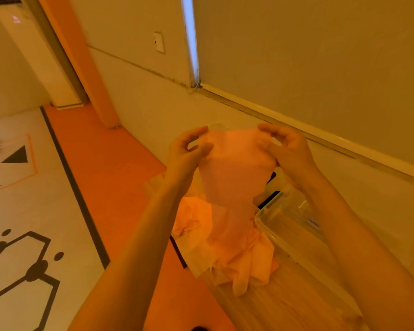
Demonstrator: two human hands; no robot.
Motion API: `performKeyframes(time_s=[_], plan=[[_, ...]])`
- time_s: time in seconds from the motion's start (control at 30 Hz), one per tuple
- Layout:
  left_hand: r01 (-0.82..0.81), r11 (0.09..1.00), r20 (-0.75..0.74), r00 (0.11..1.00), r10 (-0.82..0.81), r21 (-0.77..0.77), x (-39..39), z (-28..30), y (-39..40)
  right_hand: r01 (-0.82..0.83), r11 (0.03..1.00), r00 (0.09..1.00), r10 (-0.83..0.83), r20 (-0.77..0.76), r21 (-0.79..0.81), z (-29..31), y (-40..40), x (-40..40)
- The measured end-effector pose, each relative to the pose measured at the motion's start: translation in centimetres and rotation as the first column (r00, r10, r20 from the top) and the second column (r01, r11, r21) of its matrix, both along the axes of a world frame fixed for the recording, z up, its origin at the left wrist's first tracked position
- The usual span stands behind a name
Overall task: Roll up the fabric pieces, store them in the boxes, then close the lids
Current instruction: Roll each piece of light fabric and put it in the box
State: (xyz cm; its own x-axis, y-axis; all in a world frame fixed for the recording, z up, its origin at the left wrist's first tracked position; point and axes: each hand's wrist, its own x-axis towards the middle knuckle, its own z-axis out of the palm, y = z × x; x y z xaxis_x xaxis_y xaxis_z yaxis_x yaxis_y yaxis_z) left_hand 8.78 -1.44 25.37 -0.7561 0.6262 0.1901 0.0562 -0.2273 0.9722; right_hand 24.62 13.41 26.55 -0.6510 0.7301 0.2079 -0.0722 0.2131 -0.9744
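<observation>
Wall (pixel 296 44): plain, fills the frame from ten o'clock round to three o'clock, with a pale vertical light strip (pixel 190 39) at twelve o'clock and a small switch plate (pixel 158 42) just to its left.
Floor (pixel 105 168): orange band running from ten o'clock down to six o'clock; white area with black hexagon lines and blots (pixel 36 268) at eight o'clock.
Counter (pixel 285 304): pale wood grain, at five o'clock, against the wall.
Box (pixel 294 225): clear plastic, lying on the counter at four o'clock, partly hidden behind the right forearm; whether it holds anything cannot be told.
Fabric pile (pixel 244 263): loose peach and pale pink pieces heaped on the counter at five o'clock, just left of the box and touching it.
Fabric piece (pixel 234 173): pink, held up at frame centre, above the pile; the top edge is stretched between the two hands, and the rest hangs down, narrowing until its lower end meets the pile.
Left hand (pixel 184 154): at nine o'clock of the fabric piece; the grip is a thumb-and-finger pinch on the upper left corner, the other fingers loosely curled.
Right hand (pixel 289 151): at three o'clock of the fabric piece; the grip is closed on the upper right corner, fingertips bent over the edge.
Clear rim (pixel 216 126): a small transparent curved edge shows just above the fabric piece at twelve o'clock; what it belongs to cannot be told.
</observation>
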Motion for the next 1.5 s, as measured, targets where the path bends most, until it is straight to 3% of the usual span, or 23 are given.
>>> performKeyframes(time_s=[0.27,0.47,0.7,0.83,1.0,1.07,1.23,1.33,1.5], plan=[[0.03,0.987,0.053,0.998,-0.022,-0.157,-1.6,-3.7,1.7,0.066,0.998,0.989,-0.063,0.132,-0.02,-3.8,-0.3,-0.6],[0.115,0.952,0.05,0.993,-0.105,-0.284,-4.7,-7.4,4.5,0.166,0.965,0.977,-0.134,0.163,-0.203,-8.7,1.1,-3.2],[0.314,0.879,0.123,0.949,-0.289,-0.36,-8.7,-11.3,8.3,0.334,0.844,0.939,-0.261,0.223,-0.421,-13.7,1.9,-5.9],[0.395,0.786,0.034,0.901,-0.432,-0.476,-10.7,-12.2,10.9,0.418,0.729,0.907,-0.374,0.197,-0.542,-14.9,2.0,-6.5],[0.551,0.681,0.168,0.821,-0.545,-0.482,-12.0,-13.6,13.1,0.478,0.56,0.863,-0.445,0.241,-0.677,-16.5,0.6,-6.9],[0.581,0.656,0.213,0.804,-0.556,-0.482,-12.3,-14.2,13.7,0.496,0.541,0.853,-0.45,0.264,-0.679,-17.1,0.0,-7.1],[0.612,0.61,0.201,0.77,-0.606,-0.503,-12.8,-14.6,14.8,0.538,0.612,0.837,-0.471,0.279,-0.58,-17.5,-0.5,-7.3],[0.601,0.602,0.128,0.756,-0.642,-0.525,-13.2,-13.8,15.7,0.548,0.648,0.829,-0.503,0.243,-0.529,-17.3,0.1,-7.8],[0.61,0.616,0.093,0.744,-0.662,-0.499,-14.4,-12.3,18.4,0.665,0.629,0.739,-0.63,0.238,-0.402,-16.3,2.9,-8.8]])
